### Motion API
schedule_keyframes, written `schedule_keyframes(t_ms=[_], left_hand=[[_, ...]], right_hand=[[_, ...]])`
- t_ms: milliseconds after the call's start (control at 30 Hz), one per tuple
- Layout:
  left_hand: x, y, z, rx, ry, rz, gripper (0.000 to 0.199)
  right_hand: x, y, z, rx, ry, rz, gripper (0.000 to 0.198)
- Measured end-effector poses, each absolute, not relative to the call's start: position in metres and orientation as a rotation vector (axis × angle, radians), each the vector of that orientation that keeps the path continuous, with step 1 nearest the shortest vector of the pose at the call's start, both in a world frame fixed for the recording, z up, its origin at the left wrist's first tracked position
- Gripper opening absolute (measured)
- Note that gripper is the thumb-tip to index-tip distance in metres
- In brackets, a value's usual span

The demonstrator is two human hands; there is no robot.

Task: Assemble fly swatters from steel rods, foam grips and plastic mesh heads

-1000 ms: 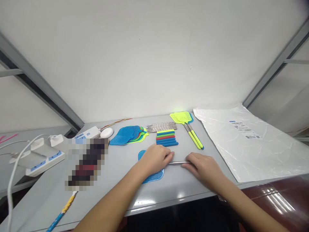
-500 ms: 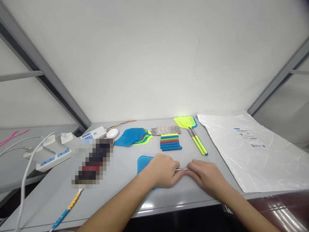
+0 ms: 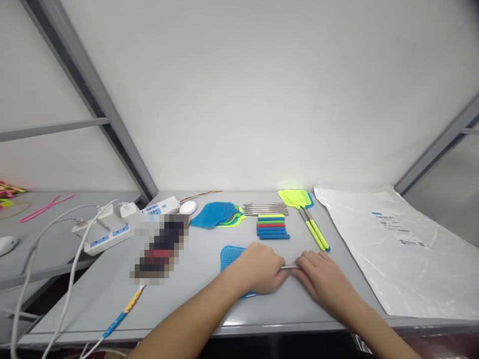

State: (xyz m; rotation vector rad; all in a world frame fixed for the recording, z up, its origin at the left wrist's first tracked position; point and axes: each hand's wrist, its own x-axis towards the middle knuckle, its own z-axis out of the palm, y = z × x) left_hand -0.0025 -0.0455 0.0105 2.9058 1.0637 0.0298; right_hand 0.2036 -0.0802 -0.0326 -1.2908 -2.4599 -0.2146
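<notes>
My left hand [image 3: 262, 268] is closed around the neck end of a blue fly swatter head [image 3: 232, 253], whose mesh shows behind and below my wrist. A thin metal rod [image 3: 289, 267] bridges the short gap between my hands. My right hand [image 3: 320, 276] is wrapped round the rod's other part. My fingers hide the joint between rod and swatter head. Just beyond lie a row of foam grip sleeves [image 3: 271, 227] in blue, red, green and yellow, and several more metal rods [image 3: 265, 209].
A pile of loose swatter heads [image 3: 213, 215] lies left of the rods. Yellow-handled fly swatters [image 3: 314, 224] rest to the right, beside a white plastic bag [image 3: 389, 254]. At left are a pixelated object [image 3: 160, 249], a power strip [image 3: 107, 241] and white cables.
The camera view has swung a little to the left, so the scene sits further right. More of the rod shows between my hands, which keep their grip.
</notes>
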Motion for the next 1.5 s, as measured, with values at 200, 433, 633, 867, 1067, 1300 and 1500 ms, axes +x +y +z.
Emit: schedule_keyframes(t_ms=[200,433,633,867,1067,1300,1500], left_hand=[[-0.009,-0.043,0.015,2.903,1.078,0.03,0.032],[-0.025,-0.033,0.021,2.855,1.156,0.007,0.024],[-0.031,-0.025,0.025,2.786,1.177,0.06,0.015],[-0.027,-0.024,0.029,2.714,1.181,-0.015,0.023],[-0.035,-0.025,0.028,2.634,1.138,-0.082,0.017],[-0.057,-0.017,0.034,2.479,1.264,-0.047,0.025],[-0.041,-0.021,0.025,2.455,1.286,-0.017,0.026]], right_hand=[[0.179,-0.071,-0.019,-1.19,-2.61,-0.195,0.022],[0.165,-0.051,-0.007,-1.138,-2.717,0.066,0.027],[0.183,-0.045,0.003,-1.132,-2.769,0.132,0.028],[0.168,-0.037,0.003,-0.941,-2.818,0.259,0.018],[0.171,-0.027,0.002,-0.81,-2.871,0.327,0.015],[0.196,-0.016,0.015,-0.98,-2.798,0.072,0.022],[0.174,-0.031,-0.011,-0.836,-2.842,-0.098,0.015]])
